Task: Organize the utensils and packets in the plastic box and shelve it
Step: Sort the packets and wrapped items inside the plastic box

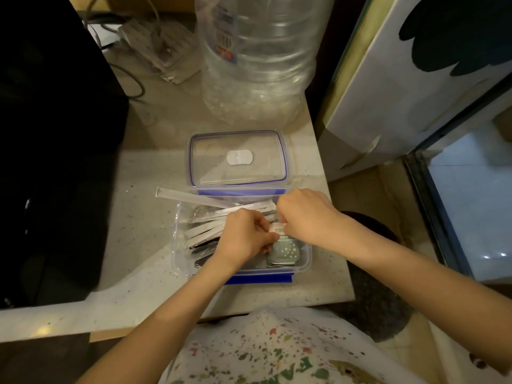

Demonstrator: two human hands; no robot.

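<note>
A clear plastic box (304, 261) with blue clips sits open on the pale counter. Its left part holds several wrapped utensils (206, 217) lying crosswise, and one long wrapped piece (188, 195) sticks out over the rim to the left. At the box's right stands a stack of grey-green packets (284, 253). My left hand (246, 234) and my right hand (307, 217) meet above that stack, both pinching a white packet (278, 230) with printed characters. The box's clear lid (238, 159) with a blue seal lies flat just behind the box.
A large clear water bottle (257, 59) stands behind the lid. A black appliance (52, 151) fills the left side. A power strip with cables (160, 42) lies at the back. To the right are the counter's edge (336, 217), a white cabinet (410, 87) and a dark bin (382, 273) below.
</note>
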